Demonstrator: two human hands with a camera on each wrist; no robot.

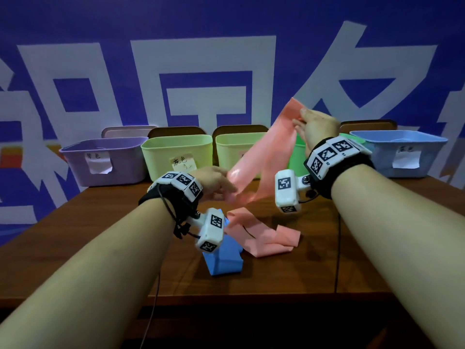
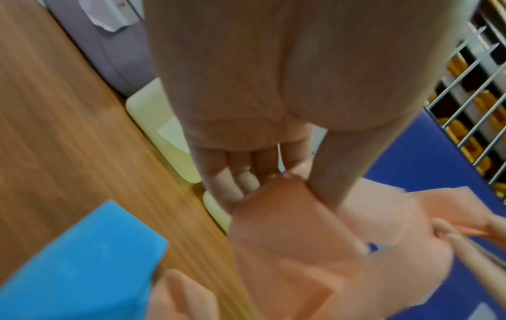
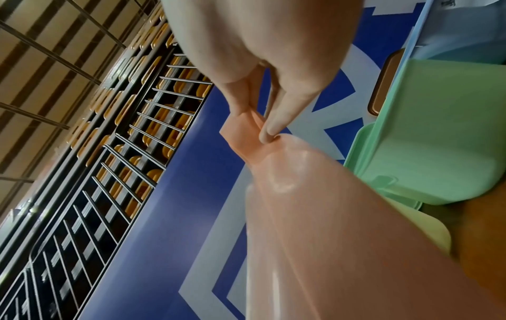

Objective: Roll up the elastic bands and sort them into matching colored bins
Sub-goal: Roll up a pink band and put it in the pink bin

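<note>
A pink elastic band (image 1: pixel 266 157) is held up above the desk (image 1: pixel 314 268), stretched slantwise between the two hands. One end is pinched by the right hand (image 1: pixel 315 127), raised high in front of the bins, with thumb and fingertips (image 3: pixel 269 127) closed on a narrow fold of the strip. A lower part is gripped by the left hand (image 1: pixel 214 182), thumb pressed over curled fingers (image 2: pixel 240 184). Below the left hand the slack of the band lies in loose folds on the desk, and just beneath the left wrist a folded blue band (image 1: pixel 221 258) rests.

The step in hand is judged to be the straightening of the band before rolling. It is best done by drawing the strip flat and untwisted, so that its edges line up; the twist seen below the left hand should be worked out first. The roll should then be started at the pinched end and kept tight, light tension being maintained from the other hand. Which bin is meant for pink cannot be told; the labels are too small to be read.
</note>
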